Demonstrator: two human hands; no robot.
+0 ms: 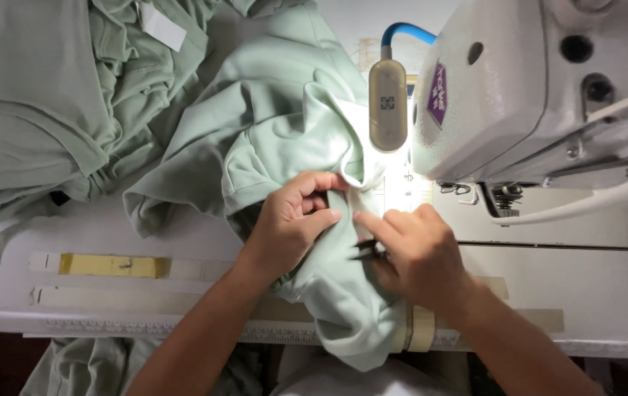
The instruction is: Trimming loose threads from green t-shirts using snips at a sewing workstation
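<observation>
Fingers (312, 192) of our left hand (292, 224) pinch a fold of the soft, limp pale green knit garment (285, 139) on the white worktop (182, 242); our right hand (416, 253) grips small dark snips (367, 249). We judge the folded edge the best hold.

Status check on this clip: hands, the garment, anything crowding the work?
Left hand pinching pale green garment fold. Right hand pressing fabric, small dark tool in fingers, blurred. Sewing machine and lamp close behind.

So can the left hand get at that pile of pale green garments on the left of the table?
Probably yes: the left hand is pinching the pale green garment, and bare white table lies between it and the pile.
</observation>
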